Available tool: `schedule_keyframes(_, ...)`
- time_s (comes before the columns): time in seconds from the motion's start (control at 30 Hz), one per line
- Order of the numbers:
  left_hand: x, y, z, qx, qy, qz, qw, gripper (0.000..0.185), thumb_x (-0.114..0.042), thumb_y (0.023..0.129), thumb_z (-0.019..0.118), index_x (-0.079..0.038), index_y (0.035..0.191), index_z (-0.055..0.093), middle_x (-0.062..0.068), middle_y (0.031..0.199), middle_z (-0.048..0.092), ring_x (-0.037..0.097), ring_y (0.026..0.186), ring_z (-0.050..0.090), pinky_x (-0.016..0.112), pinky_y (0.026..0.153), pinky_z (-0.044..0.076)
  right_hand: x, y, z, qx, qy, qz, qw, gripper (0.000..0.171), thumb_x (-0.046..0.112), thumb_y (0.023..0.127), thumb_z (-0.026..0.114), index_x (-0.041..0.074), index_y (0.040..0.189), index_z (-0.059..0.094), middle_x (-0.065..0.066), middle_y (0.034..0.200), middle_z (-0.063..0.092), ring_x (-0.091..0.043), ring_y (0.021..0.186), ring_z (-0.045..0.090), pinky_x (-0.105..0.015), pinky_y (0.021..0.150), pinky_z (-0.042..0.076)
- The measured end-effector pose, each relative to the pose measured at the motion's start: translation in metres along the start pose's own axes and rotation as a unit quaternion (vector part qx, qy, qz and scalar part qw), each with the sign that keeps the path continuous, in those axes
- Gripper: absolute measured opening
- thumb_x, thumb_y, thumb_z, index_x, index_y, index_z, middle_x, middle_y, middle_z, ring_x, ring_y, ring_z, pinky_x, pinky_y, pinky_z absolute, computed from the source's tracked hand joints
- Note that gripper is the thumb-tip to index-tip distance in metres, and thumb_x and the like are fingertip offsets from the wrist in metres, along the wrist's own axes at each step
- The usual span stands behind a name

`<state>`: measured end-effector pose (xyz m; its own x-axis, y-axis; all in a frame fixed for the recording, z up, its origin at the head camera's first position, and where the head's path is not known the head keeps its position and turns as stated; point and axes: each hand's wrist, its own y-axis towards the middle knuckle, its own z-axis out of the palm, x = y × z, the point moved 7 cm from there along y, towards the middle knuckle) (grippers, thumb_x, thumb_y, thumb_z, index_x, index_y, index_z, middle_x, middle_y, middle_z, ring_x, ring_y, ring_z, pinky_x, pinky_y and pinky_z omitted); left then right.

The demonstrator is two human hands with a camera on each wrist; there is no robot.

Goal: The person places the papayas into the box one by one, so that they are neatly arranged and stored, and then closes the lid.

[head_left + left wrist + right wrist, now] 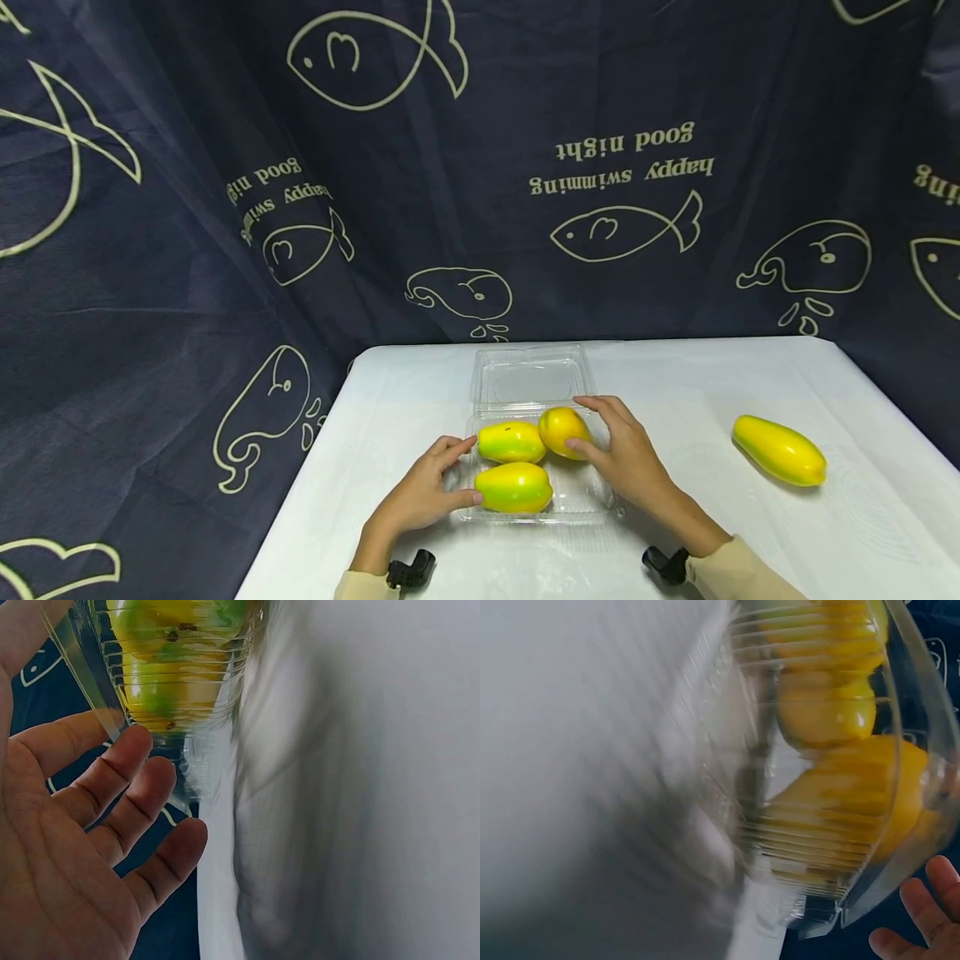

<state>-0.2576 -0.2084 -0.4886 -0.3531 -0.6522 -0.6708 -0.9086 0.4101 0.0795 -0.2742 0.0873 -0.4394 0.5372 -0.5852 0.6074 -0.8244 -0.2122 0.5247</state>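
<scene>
From the head view, a clear clamshell box (pixel 577 500) sits mid-table holding three mangoes (pixel 513 487). The left hand (pixel 423 496) and right hand (pixel 626 454), fingers relaxed, touch its sides. The left wrist view shows spread fingers (pixel 142 802) against the box's plastic wall. The right wrist view shows fingertips (pixel 930 911) beside the box, gripping nothing.

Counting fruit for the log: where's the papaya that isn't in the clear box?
In the head view, the loose papaya lies on the white table, on the person's right, well apart from the clear box and beyond the right hand.
</scene>
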Motion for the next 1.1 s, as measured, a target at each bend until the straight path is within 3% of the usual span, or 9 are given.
schedule_keyframes(0.17, 0.001, 0.000, 0.001, 0.000, 0.002, -0.007, 1.0000, 0.088, -0.060, 0.081, 0.076, -0.030, 0.155, 0.039, -0.005, 0.137, 0.052, 0.016, 0.117, 0.053, 0.041, 0.100, 0.048, 0.003, -0.002, -0.005, -0.001, -0.016, -0.014, 1.000, 0.064, 0.024, 0.080, 0.086, 0.016, 0.137, 0.058, -0.005, 0.133, 0.057, -0.029, 0.123, 0.059, -0.050, 0.101, 0.050)
schedule_keyframes(0.47, -0.002, 0.001, 0.001, 0.000, 0.003, 0.005, 1.0000, 0.087, -0.059, 0.082, 0.075, -0.027, 0.155, 0.039, -0.003, 0.137, 0.052, 0.017, 0.116, 0.053, 0.040, 0.097, 0.048, -0.010, -0.005, -0.029, -0.016, -0.046, 0.017, 0.999, 0.056, 0.028, 0.087, 0.079, 0.014, 0.137, 0.058, -0.009, 0.133, 0.057, -0.031, 0.123, 0.058, -0.053, 0.099, 0.049)
schedule_keyframes(0.7, -0.003, 0.002, -0.001, -0.009, 0.009, 0.011, 0.9999, 0.087, -0.058, 0.082, 0.076, -0.026, 0.154, 0.041, -0.003, 0.135, 0.053, 0.018, 0.114, 0.053, 0.037, 0.096, 0.048, -0.026, -0.014, -0.048, -0.031, -0.060, 0.032, 0.997, 0.054, 0.025, 0.088, 0.079, 0.011, 0.136, 0.059, -0.011, 0.132, 0.057, -0.033, 0.121, 0.058, -0.054, 0.096, 0.048)
schedule_keyframes(1.1, -0.001, 0.000, 0.000, -0.005, 0.004, -0.002, 1.0000, 0.086, -0.058, 0.082, 0.076, -0.027, 0.154, 0.041, -0.003, 0.135, 0.052, 0.018, 0.115, 0.053, 0.043, 0.098, 0.048, -0.048, -0.027, -0.075, -0.065, -0.087, 0.043, 0.993, 0.053, 0.024, 0.088, 0.079, 0.008, 0.134, 0.060, -0.013, 0.128, 0.060, -0.035, 0.117, 0.059, -0.051, 0.092, 0.045)
